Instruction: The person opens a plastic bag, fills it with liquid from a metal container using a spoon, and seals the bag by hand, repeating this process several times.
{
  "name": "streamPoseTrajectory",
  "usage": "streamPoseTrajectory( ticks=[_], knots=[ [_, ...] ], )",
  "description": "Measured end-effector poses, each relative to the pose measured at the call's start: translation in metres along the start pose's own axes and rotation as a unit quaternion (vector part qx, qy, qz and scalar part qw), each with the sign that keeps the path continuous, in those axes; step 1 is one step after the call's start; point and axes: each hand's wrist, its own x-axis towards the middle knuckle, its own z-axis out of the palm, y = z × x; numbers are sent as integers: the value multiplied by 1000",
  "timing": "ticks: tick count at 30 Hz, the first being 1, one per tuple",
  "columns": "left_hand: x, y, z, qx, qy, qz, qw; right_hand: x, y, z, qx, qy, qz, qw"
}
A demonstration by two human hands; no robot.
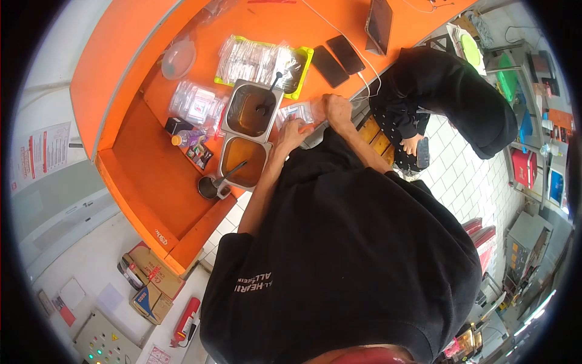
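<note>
A small clear plastic bag with a printed label (295, 113) is between my two hands at the edge of the orange counter. My left hand (290, 137) is closed at its near side, with a strip of orange by the fingertips that I cannot make out. My right hand (337, 111) is a fist at the bag's right end; its fingers are partly hidden. Left of the hands stand two metal containers of brown sauce, the far one (227, 116) and the near one (223, 159), each with a dark ladle in it.
A green-yellow tray (309, 57) holds stacked clear packets. Two phones (330, 67) and a tablet (379, 25) are on the counter (163, 194). A plastic jar (197, 104) and a bottle (182, 139) stand left. At right sits a person in black (448, 91) with a phone.
</note>
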Motion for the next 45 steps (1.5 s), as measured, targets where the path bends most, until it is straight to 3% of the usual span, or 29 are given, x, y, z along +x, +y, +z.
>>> streamPoseTrajectory(
  ticks=[1,3,6,7,9,10,12,15,17,18,20,21,23,24,27,29,31,33,36,38,40,42,45],
  knots=[
    [4,-5,4,-74,-1,-30,997,1,2,-13,0,1,2,1000],
    [7,1,0,-145,-7,-59,988,-3,8,-32,210,5,35,977],
    [15,30,-6,-162,232,43,958,-5,12,-49,312,-23,-9,950],
    [20,33,-7,-163,223,46,960,-7,9,-62,382,-53,-33,922],
    [23,40,-13,-433,24,12,901,-13,2,-75,410,-84,16,908],
    [17,61,-30,-463,-38,-46,884,-14,2,-75,457,-78,24,886],
    [22,47,-16,-506,-31,-72,859,-16,4,-82,518,-46,48,853],
    [19,51,-16,-594,-45,-42,802,-21,4,-89,565,2,92,820],
    [13,68,-31,-592,-61,-48,802,-20,7,-86,559,16,128,819],
    [12,68,-34,-588,-73,-43,804,-21,3,-86,503,68,114,854],
    [13,67,-40,-470,15,-27,882,-25,-4,-99,374,190,31,907],
    [13,68,-44,-469,9,-22,883,-26,-6,-105,372,198,34,906],
    [15,72,-49,-373,59,17,926,-28,-12,-117,369,44,-62,926],
    [16,75,-49,-379,85,107,915,-30,-19,-133,396,-68,-60,914],
    [15,78,-58,-327,87,122,933,-29,-28,-136,438,-111,-37,891],
    [16,72,-64,-327,56,104,938,-23,-22,-132,434,-97,-49,894],
    [13,74,-73,-328,25,85,941,-17,-17,-130,495,-123,-90,856],
    [8,78,-84,-378,-35,73,922,-18,-16,-136,502,-141,-82,849],
    [3,86,-89,-398,-2,107,911,-16,-22,-140,540,-164,-43,824],
    [4,80,-88,-371,27,82,925,-15,-29,-139,569,-167,-15,805],
    [2,79,-90,-343,56,57,936,-19,-39,-138,475,-78,-75,873],
    [-3,82,-94,-104,149,93,979,-21,-47,-139,436,-50,-57,897],
    [-10,93,-106,-86,164,81,979,-19,-50,-148,382,-18,-67,922]
  ],
)
